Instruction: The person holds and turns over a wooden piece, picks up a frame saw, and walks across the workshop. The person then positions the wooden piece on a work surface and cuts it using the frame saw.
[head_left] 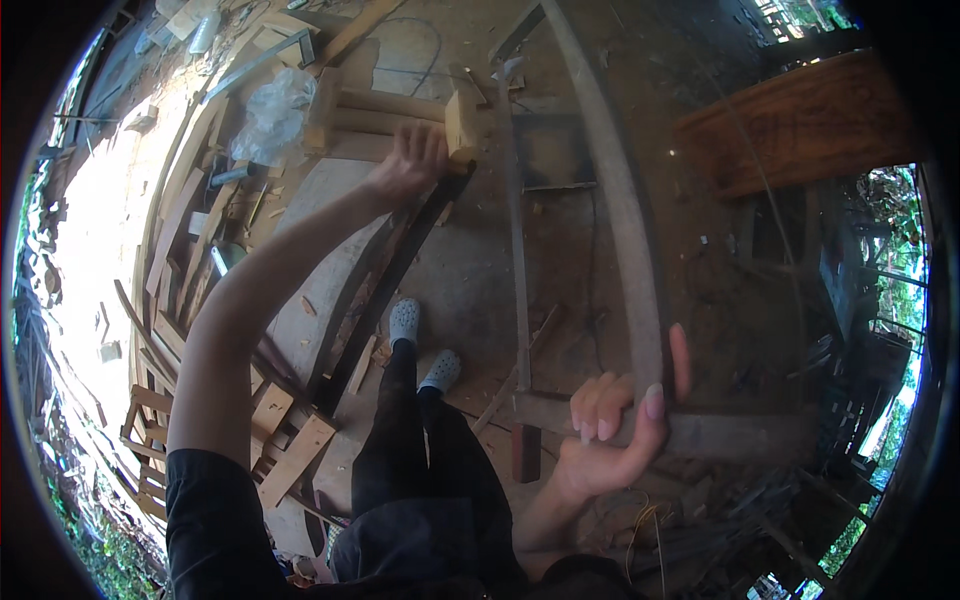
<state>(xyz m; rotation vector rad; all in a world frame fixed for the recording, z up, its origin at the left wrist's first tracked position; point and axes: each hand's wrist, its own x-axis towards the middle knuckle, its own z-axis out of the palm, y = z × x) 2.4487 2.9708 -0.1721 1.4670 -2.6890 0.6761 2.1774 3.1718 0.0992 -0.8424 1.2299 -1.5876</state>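
Observation:
My right hand (pixel 615 430) is closed around the near corner of a grey-brown wooden frame (pixel 622 190), where a long beam meets a crosspiece. The frame's long side runs away from me to the top of the view, and the thumb presses on the beam. Farther off to the left, my outstretched left hand (pixel 408 165) is closed on a pale wooden slatted piece (pixel 460 125), at its block-like end. Part of its grip is hidden behind the knuckles. A dark timber beam (pixel 395 280) slants from under that end toward me.
Offcuts and long planks (pixel 185 230) are piled along the left, with a crumpled clear plastic bag (pixel 272 115) among them. My feet in pale clogs (pixel 404 320) stand on the concrete floor between the timbers. A reddish-brown wooden panel (pixel 800 120) is at the far right.

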